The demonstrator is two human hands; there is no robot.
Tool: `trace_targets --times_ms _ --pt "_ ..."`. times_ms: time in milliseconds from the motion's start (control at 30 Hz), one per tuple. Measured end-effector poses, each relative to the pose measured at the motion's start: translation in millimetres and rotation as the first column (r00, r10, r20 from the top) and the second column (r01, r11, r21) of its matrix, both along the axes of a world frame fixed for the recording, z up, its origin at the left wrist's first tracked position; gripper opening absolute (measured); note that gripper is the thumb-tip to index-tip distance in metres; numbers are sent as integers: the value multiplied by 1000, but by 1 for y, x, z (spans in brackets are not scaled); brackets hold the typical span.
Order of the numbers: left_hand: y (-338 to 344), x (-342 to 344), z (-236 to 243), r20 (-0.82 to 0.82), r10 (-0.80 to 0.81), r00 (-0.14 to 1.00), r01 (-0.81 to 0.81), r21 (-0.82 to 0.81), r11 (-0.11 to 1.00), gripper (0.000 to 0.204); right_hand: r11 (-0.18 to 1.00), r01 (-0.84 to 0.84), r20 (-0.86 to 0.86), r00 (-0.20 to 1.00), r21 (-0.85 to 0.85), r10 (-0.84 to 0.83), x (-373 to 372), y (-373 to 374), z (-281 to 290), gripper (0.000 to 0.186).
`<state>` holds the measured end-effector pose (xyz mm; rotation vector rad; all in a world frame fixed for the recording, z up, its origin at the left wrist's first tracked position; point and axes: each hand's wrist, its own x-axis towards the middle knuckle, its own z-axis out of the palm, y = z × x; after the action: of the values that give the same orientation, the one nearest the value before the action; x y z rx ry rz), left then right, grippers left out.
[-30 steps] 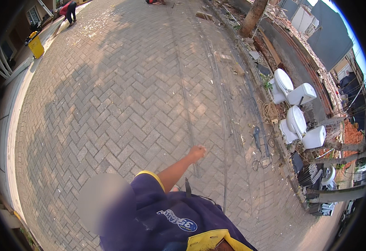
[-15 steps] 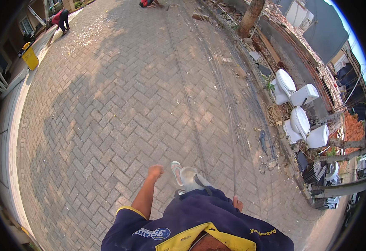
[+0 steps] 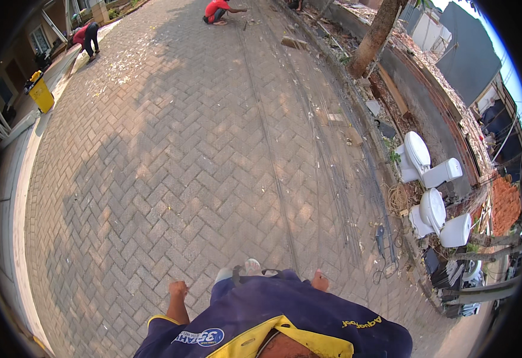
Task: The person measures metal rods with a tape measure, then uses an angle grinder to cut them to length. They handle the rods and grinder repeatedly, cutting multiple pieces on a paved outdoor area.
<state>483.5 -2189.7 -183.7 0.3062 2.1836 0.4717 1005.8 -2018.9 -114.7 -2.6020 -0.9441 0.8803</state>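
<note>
My left hand (image 3: pixel 178 289) hangs at my left side over the paving, its fingers curled in with nothing showing in them. On the other side, my right hand (image 3: pixel 319 281) is closed beside my dark blue shirt with its yellow collar (image 3: pixel 246 343). A thin dark line on the paving ahead runs toward that hand; whether the fingers hold it I cannot make out. Long thin metal rods (image 3: pixel 279 179) stretch along the paving away from me. One pale shoe (image 3: pixel 252 265) peeks out past the shirt hem.
Two white toilets (image 3: pixel 416 149) stand along the right edge, near a coiled rope (image 3: pixel 398 200) and a blue-grey power tool (image 3: pixel 380 240) with its cord. A tree trunk (image 3: pixel 377 42) rises behind. Far ahead, a person in red (image 3: pixel 215 11) crouches; another (image 3: pixel 87 39) bends over near a yellow bin (image 3: pixel 40 95).
Paving, toilets and tool sit lower in view as I move forward. My left hand has swung down and back. More of the crouching person shows now.
</note>
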Motion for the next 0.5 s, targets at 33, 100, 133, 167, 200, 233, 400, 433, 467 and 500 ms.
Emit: trace_targets --times_ms 33,100,133,167,200,233,400,433,467,500 --pt "6 -6 -2 -7 -115 993 114 -105 988 22 1000 13 14 1000 -2 -13 -12 18 2 65" --pt "21 -16 -5 97 77 992 -58 -183 981 23 999 23 34 999 31 -24 -42 54 -5 66" --pt "32 -24 -7 88 -141 986 156 -195 968 22 998 45 56 997 37 -47 -55 68 -12 66" --pt "44 -32 -9 82 -352 933 361 -207 909 21 997 68 85 994 43 -72 -67 83 -20 67" --pt "64 -47 -13 67 -526 848 527 -228 819 21 995 91 113 989 48 -96 -80 95 -29 67" --pt "83 -62 -18 41 -680 732 667 -247 703 20 989 141 73 987 40 -144 -93 107 -36 67" --pt "215 -177 -52 -23 -949 315 911 -272 309 18 974 226 5 974 -11 -226 -169 184 -48 68" --pt "257 -205 -55 60 -708 703 697 -254 671 20 976 216 17 976 -20 -215 -189 199 -45 68" --pt "297 -227 -58 176 -381 908 419 -318 850 21 980 199 32 980 -23 -198 -207 215 -42 68" --pt "341 -254 -55 23 -759 650 725 -319 611 20 983 181 39 983 -15 -181 -223 235 -40 68"
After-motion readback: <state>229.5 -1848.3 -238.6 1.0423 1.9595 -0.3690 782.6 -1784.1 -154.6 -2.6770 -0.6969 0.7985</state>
